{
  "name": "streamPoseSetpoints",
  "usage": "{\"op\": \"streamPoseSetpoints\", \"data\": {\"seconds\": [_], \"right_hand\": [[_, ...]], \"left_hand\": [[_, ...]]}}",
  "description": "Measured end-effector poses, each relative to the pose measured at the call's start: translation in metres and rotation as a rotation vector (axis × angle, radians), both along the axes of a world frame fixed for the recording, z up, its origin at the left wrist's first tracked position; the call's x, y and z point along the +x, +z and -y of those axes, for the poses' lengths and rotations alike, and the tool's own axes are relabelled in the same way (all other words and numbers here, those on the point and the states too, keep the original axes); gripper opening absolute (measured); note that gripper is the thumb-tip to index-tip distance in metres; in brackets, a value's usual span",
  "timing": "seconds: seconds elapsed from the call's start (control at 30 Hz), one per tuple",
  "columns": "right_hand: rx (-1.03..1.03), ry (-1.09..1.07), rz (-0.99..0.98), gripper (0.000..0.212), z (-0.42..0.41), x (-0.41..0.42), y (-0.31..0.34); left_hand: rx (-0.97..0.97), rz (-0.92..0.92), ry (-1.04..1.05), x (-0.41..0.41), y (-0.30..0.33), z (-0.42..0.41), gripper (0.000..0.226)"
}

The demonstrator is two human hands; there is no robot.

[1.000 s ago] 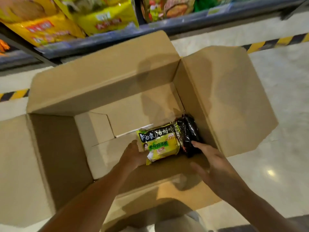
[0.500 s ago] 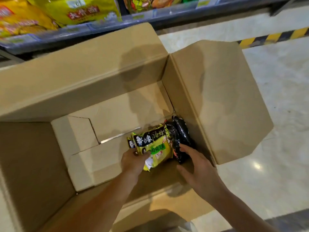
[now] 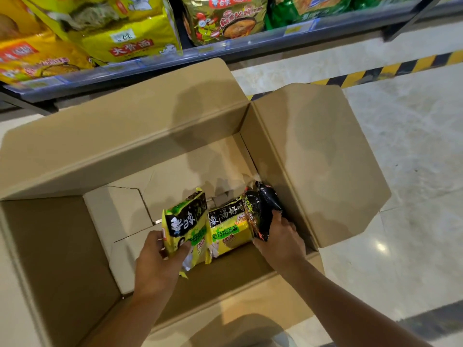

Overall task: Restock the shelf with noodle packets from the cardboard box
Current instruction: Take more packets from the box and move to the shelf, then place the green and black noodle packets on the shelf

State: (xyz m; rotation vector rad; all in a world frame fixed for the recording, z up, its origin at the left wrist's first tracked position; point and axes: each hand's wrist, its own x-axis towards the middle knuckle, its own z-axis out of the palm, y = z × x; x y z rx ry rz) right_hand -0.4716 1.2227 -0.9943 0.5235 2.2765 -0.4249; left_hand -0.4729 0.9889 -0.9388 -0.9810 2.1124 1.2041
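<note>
Both hands grip packets low inside the cardboard box (image 3: 75,246): the left hand (image 3: 160,261) curls round a yellow-green noodle packet (image 3: 186,224), tilted up, while the right hand (image 3: 280,236) pinches a black noodle packet (image 3: 260,211). Between the two grips another yellow packet (image 3: 229,229) lies on the box floor. This looks like the pick-up step; next, lift both clear and carry them up to the shelf (image 3: 225,48) beyond.

Left hand (image 3: 156,261): forearm reaching forward and down, fingers and thumb curled in a grip. Right hand (image 3: 280,236): forearm angled inward, fingers curled, gripping.
</note>
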Motion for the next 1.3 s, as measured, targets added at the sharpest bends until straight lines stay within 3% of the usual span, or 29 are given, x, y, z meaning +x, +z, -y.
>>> {"op": "streamPoseSetpoints", "data": {"seconds": [0.13, 0.33, 0.5, 0.6, 0.77, 0.93, 1.17, 1.3], "right_hand": [[0.104, -0.056, -0.011, 0.094, 0.019, -0.001, -0.012], [0.201, 0.017, -0.078, 0.067, 0.017, 0.002, -0.033], [0.129, -0.122, -0.088, 0.058, 0.003, -0.004, 0.002], [0.004, -0.233, -0.219, 0.048, -0.001, -0.009, 0.04], [-0.144, -0.211, -0.433, 0.048, 0.003, -0.039, 0.143], [-0.335, -0.191, -0.624, 0.046, 0.008, -0.054, 0.291], [-0.506, -0.184, -0.664, 0.033, 0.018, -0.062, 0.523], [-0.539, -0.134, -0.746, 0.03, 0.023, -0.064, 0.623]], "left_hand": [[0.02, 0.001, 0.009, 0.004, 0.007, 0.008, 0.022], [0.04, -0.027, 0.024, 0.009, 0.007, 0.011, 0.025], [0.048, -0.118, 0.022, 0.007, 0.026, 0.018, 0.02], [0.047, -0.172, 0.028, 0.002, 0.058, 0.026, 0.019], [0.073, -0.312, 0.008, -0.013, 0.149, 0.049, 0.022], [0.095, -0.423, 0.029, -0.028, 0.286, 0.071, 0.03], [0.056, -0.554, -0.026, -0.036, 0.506, 0.092, 0.025], [0.082, -0.655, -0.047, -0.033, 0.605, 0.093, 0.025]]}}
